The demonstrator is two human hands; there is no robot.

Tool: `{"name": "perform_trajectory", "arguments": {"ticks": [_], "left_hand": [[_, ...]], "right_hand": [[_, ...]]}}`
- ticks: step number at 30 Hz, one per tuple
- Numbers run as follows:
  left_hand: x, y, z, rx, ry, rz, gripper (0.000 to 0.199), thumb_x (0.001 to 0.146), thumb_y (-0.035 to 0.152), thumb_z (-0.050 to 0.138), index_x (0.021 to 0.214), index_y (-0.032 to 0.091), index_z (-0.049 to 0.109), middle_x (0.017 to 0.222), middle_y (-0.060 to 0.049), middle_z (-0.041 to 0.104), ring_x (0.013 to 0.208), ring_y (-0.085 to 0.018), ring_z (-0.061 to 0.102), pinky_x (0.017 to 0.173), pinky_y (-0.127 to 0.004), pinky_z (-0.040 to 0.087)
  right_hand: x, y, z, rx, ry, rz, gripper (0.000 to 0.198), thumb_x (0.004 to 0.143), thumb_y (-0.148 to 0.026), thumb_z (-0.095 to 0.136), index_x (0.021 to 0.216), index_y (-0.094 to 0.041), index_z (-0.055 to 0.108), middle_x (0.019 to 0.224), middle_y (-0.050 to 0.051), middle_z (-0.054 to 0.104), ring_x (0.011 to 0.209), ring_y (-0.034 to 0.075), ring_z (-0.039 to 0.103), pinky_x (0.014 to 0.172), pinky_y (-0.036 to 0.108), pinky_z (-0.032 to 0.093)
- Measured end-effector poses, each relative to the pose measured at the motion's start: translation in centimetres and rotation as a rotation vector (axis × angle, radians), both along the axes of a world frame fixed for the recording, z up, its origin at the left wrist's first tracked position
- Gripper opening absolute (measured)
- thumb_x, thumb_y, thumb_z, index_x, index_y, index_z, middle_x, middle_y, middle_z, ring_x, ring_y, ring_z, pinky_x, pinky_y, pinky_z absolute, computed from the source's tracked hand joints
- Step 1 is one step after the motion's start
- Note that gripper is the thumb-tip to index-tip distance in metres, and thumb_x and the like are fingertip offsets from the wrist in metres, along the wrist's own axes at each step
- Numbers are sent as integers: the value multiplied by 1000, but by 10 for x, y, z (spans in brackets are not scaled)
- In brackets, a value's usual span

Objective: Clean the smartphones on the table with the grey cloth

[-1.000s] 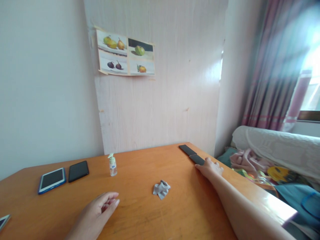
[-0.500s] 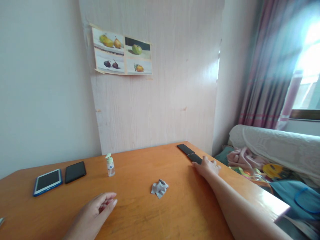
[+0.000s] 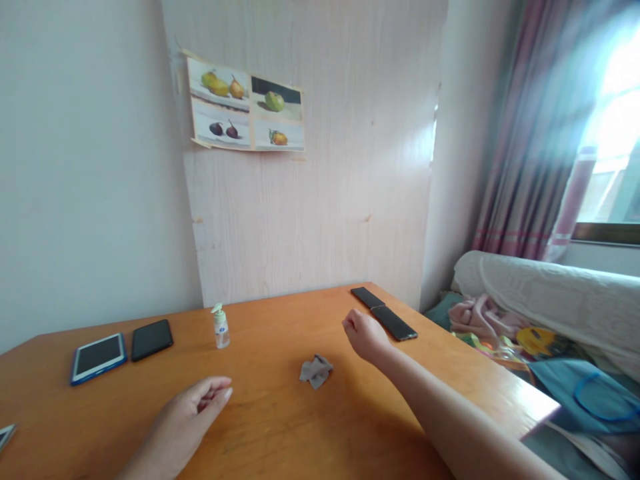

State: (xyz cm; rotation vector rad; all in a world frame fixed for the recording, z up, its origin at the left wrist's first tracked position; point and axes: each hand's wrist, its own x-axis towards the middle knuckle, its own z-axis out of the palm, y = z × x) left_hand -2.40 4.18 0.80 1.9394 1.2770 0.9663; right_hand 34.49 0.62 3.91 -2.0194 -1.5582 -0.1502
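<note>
My right hand is curled into a loose fist above the table, left of a black phone. No object shows in it. A second black phone-like slab lies end to end with that phone. My left hand hovers low at the front left, fingers loosely bent and thumb a little apart from them, with nothing between. Between my hands, nearer the right one, lies a crumpled grey cloth. A small clear pump bottle with a pale green top stands upright beyond my left hand.
A white tablet in a blue case and a black tablet-like device lie at the left of the orange wooden table. Another device's corner shows at the left edge. Clothes and a blue bag lie beyond the table's right edge.
My right hand has come off the phone, moved left and closed from spread fingers. Both black slabs stay on the table. My left hand has hardly moved; the view has shifted slightly.
</note>
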Motion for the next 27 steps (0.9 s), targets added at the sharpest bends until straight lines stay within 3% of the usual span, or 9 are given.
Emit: {"name": "perform_trajectory", "arguments": {"ticks": [5,10,17,27], "left_hand": [[-2,0,0,18,-29,1,42,73,59,63,92,23,73,91,-3,76,91,-27,69,85,-35,54],[-5,2,-7,51,-33,19,40,78,55,60,95,20,71,91,-4,75,87,-25,68,83,-34,52],[-5,-5,-6,91,-54,73,32,83,47,56,90,19,69,87,-3,73,84,-22,66,77,-30,48],[-4,-1,-16,114,-86,203,24,82,38,55,85,18,68,80,-2,70,78,-17,62,73,-26,46]], "right_hand": [[-35,12,2,0,51,82,25,92,-38,48,75,-21,56,70,0,63,63,13,50,55,25,24],[-56,27,-6,11,94,99,39,96,-46,36,72,-21,54,64,-1,57,59,12,46,53,24,24],[-58,16,-26,-65,41,194,37,94,-46,43,67,-22,53,59,-1,54,56,13,44,52,26,21],[-55,13,-29,-128,-24,295,50,95,-59,30,65,-23,50,60,2,59,57,16,51,52,26,22]]}}
